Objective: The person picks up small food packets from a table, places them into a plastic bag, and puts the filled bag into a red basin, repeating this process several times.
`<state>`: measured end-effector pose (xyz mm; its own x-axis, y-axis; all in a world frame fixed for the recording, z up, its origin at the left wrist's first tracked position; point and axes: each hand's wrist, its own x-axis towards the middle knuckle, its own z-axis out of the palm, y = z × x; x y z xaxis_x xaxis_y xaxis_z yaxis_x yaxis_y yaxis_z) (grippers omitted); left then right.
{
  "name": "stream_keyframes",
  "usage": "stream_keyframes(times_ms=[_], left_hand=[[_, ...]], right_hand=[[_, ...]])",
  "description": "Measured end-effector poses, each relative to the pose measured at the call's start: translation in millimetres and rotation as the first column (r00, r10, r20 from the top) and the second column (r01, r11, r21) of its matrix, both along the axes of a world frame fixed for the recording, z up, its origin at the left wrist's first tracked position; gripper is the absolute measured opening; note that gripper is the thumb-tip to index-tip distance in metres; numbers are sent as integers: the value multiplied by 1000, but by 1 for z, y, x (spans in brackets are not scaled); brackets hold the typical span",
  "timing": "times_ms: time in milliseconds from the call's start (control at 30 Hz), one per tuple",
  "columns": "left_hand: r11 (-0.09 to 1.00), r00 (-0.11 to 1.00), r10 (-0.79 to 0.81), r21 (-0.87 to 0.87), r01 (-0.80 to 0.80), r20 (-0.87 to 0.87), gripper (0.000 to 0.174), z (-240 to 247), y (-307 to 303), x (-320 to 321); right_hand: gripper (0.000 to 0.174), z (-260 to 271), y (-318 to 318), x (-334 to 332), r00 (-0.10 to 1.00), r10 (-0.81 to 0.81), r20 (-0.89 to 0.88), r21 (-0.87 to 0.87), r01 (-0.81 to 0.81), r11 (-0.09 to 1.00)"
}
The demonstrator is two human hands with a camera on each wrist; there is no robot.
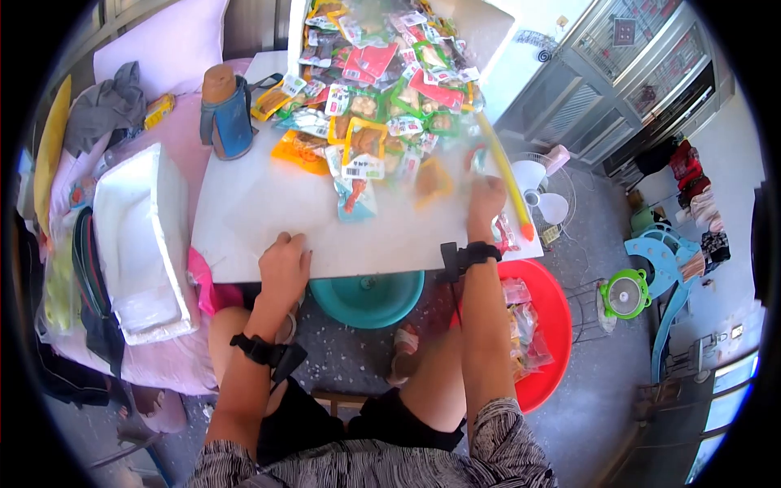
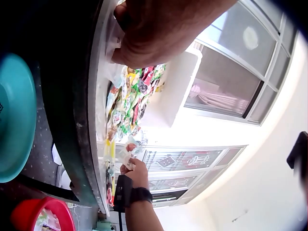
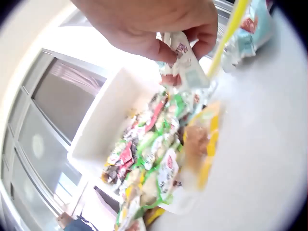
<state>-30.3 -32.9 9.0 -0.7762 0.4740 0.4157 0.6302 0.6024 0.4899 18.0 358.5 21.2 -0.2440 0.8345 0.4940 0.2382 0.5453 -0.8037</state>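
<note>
The right hand (image 1: 486, 198) is over the table's right side; in the right wrist view this hand (image 3: 168, 29) pinches a small white and light-blue packet (image 3: 185, 62) between thumb and fingers. The left hand (image 1: 285, 264) rests at the table's front edge with fingers bent loosely, holding nothing; the left wrist view shows it (image 2: 159, 29) close up. A heap of colourful packets (image 1: 378, 98) spills from a white foam box (image 1: 492, 41) onto the white table (image 1: 260, 220). An orange-yellow packet (image 1: 433, 180) lies left of the right hand.
A yellow stick (image 1: 508, 175) lies along the table's right edge, with a red and white packet (image 1: 504, 234) beside it. Below are a red basin (image 1: 555, 325) holding packets and a teal basin (image 1: 368, 305). A blue flask (image 1: 232, 122) and an empty foam box (image 1: 146, 244) are at left.
</note>
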Motion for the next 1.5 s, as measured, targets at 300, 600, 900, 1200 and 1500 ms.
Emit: stream_keyframes(times_ms=[300,600,900,1200,1500], left_hand=[[997,996,-13,76,6,91,13,-3,0,-2],[986,981,-156,84,146,116,15,1,-11,-10],[997,987,-80,-18,79,-140,26,11,-3,20],[988,987,-77,122,94,-138,31,9,0,17],[983,981,-128,110,144,-145,38,15,-2,18]], right_hand=[[19,52,-151,82,708,662,-247,-517,-674,528],[16,15,-177,79,470,853,-229,-657,-721,221],[17,11,-195,58,515,843,-156,-543,-758,362],[62,-14,-228,40,631,644,-433,-587,-739,329],[20,5,-228,41,546,764,-344,-685,-702,193]])
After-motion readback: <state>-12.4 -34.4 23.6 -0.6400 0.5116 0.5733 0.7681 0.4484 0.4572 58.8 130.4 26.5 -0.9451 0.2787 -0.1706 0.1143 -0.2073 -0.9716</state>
